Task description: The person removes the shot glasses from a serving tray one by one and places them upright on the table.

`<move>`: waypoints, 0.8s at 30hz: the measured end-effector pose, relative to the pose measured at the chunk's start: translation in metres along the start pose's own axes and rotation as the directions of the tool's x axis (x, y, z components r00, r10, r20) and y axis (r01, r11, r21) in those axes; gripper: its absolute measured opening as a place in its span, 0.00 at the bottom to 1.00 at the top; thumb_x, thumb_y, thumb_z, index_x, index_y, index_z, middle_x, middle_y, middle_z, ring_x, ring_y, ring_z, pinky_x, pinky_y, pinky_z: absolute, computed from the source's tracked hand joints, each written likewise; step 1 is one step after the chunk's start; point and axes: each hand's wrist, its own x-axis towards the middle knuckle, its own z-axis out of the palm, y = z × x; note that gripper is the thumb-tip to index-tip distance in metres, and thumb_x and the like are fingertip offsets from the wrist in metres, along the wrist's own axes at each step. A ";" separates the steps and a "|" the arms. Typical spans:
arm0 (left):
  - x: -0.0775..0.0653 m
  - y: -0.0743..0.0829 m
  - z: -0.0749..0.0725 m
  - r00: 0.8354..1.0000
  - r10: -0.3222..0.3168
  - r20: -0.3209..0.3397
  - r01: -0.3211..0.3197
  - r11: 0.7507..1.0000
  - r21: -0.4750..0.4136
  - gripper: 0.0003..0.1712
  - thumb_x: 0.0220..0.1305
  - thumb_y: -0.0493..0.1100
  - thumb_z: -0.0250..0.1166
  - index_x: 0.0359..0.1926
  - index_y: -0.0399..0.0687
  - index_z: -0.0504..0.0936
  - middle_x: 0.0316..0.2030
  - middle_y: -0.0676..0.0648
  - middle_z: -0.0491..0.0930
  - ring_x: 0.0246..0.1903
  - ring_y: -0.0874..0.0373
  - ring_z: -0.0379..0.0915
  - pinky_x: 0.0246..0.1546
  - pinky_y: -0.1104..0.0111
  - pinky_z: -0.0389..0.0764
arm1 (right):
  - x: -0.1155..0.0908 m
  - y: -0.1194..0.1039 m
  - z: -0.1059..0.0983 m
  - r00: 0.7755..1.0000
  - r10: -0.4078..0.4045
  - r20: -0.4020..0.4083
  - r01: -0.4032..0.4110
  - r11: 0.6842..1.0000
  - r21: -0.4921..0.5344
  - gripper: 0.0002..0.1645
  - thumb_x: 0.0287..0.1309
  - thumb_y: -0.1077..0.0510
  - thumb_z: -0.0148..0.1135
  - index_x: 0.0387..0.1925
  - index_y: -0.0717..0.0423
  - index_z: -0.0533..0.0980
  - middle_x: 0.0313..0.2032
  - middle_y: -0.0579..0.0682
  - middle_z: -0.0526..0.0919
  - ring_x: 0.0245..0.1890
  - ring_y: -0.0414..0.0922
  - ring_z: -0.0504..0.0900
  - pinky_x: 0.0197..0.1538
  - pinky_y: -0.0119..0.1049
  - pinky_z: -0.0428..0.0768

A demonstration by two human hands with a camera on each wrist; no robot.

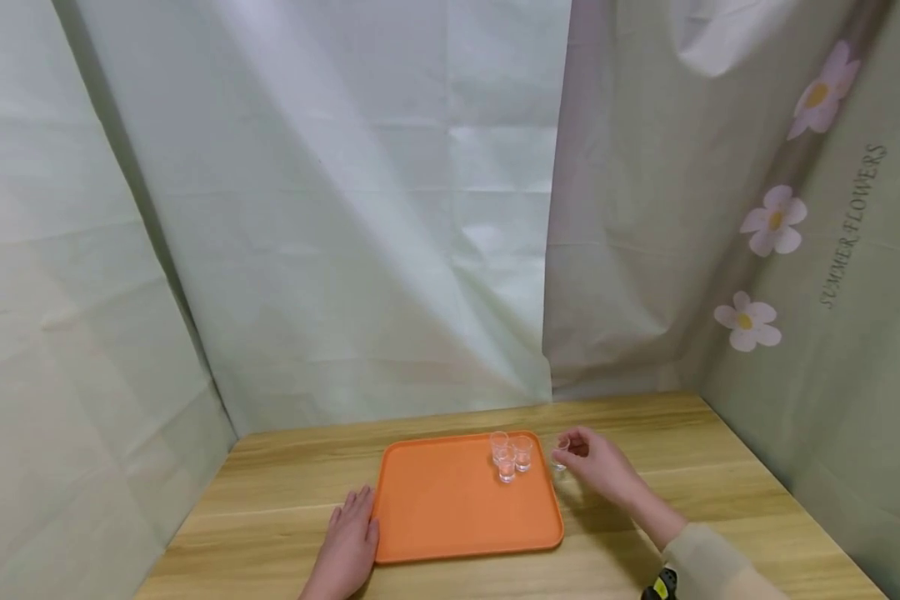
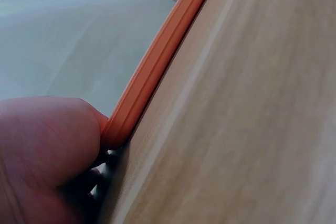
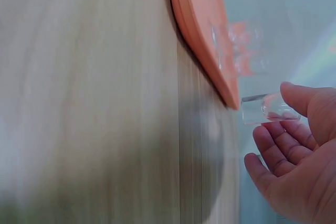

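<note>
My right hand [image 1: 600,467] pinches a small clear shot glass [image 3: 257,111] between thumb and fingers, just beyond the right edge of an orange tray [image 1: 450,517]. In the right wrist view the thumb lies along one side of that glass and the fingertips along the other. Three more shot glasses [image 1: 506,467] stand upright, close together, in the tray's far right corner. At the tray's left side rests my left hand [image 1: 348,537], its fingers fairly straight and its thumb side against the rim. The left wrist view shows this hand right at the tray's rim [image 2: 152,66].
A wooden table [image 1: 285,483] bears the tray. Pale curtains [image 1: 360,250] hang behind it and at both sides, with printed flowers [image 1: 772,221] on the right one. A black and yellow item [image 1: 660,586] shows by the right sleeve.
</note>
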 end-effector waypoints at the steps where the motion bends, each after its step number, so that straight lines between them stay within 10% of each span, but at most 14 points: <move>1: 0.000 -0.001 0.001 1.000 0.001 0.000 -0.001 1.000 -0.002 0.28 0.75 0.31 0.62 0.71 0.19 0.74 0.71 0.21 0.73 0.73 0.19 0.64 0.74 0.27 0.59 | 0.002 0.002 -0.001 1.000 0.004 -0.003 -0.004 1.000 -0.003 0.14 0.73 0.57 0.74 0.52 0.61 0.82 0.45 0.48 0.87 0.48 0.46 0.86 0.50 0.42 0.86; 24: 0.000 -0.002 0.005 1.000 -0.007 -0.027 0.007 1.000 -0.009 0.27 0.75 0.31 0.61 0.70 0.21 0.75 0.70 0.22 0.74 0.72 0.20 0.65 0.72 0.27 0.62 | 0.033 0.029 -0.008 0.998 0.023 -0.065 -0.021 0.999 0.034 0.18 0.73 0.58 0.73 0.55 0.67 0.81 0.48 0.56 0.88 0.52 0.55 0.86 0.54 0.48 0.87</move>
